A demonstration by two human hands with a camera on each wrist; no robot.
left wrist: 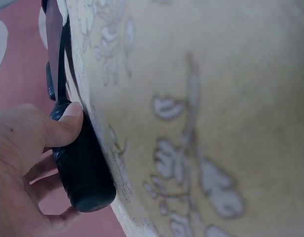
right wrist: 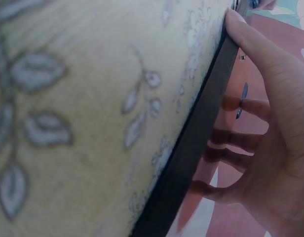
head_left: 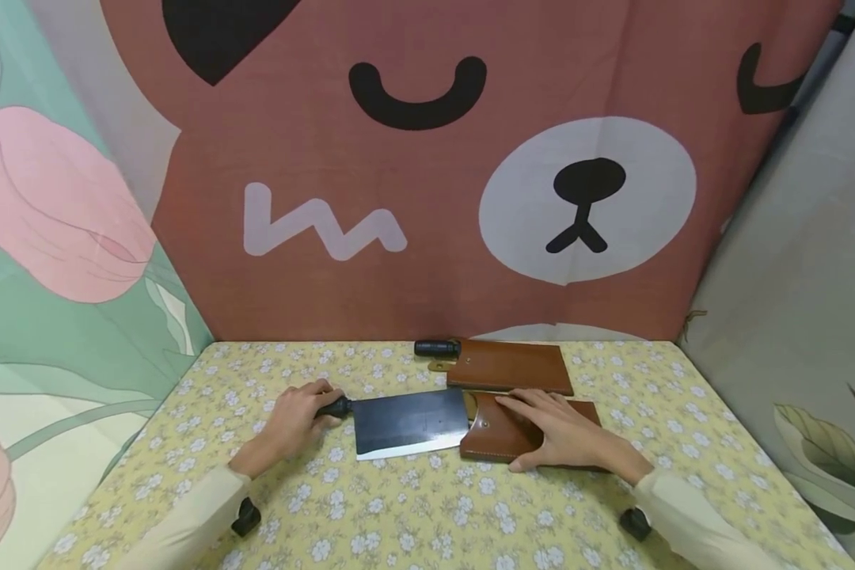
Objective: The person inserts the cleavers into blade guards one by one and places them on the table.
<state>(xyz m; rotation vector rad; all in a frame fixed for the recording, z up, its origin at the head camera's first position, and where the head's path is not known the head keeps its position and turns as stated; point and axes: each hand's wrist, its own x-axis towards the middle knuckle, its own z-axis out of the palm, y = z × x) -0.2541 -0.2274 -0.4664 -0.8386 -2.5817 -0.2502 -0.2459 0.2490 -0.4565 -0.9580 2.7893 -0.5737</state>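
My left hand [head_left: 295,419] grips the black handle [left wrist: 88,163] of a cleaver [head_left: 409,423], thumb laid along it in the left wrist view. The broad dark blade lies flat with its bright cutting edge toward me. Its far end meets the mouth of a brown leather sheath [head_left: 488,439], by a tan strap [head_left: 470,406]. Over that sheath, my right hand [head_left: 563,431] holds it with spread, bent fingers on top and the thumb at the near edge. The right wrist view shows the sheath's dark side edge [right wrist: 199,126] close along the tabletop.
Behind, a second brown sheath [head_left: 509,366] lies with a black handle [head_left: 436,348] sticking out to its left and a small strap below it. A flowered yellow cloth [head_left: 399,514] covers the table. Patterned fabric hangs [head_left: 427,293] at the back and both sides.
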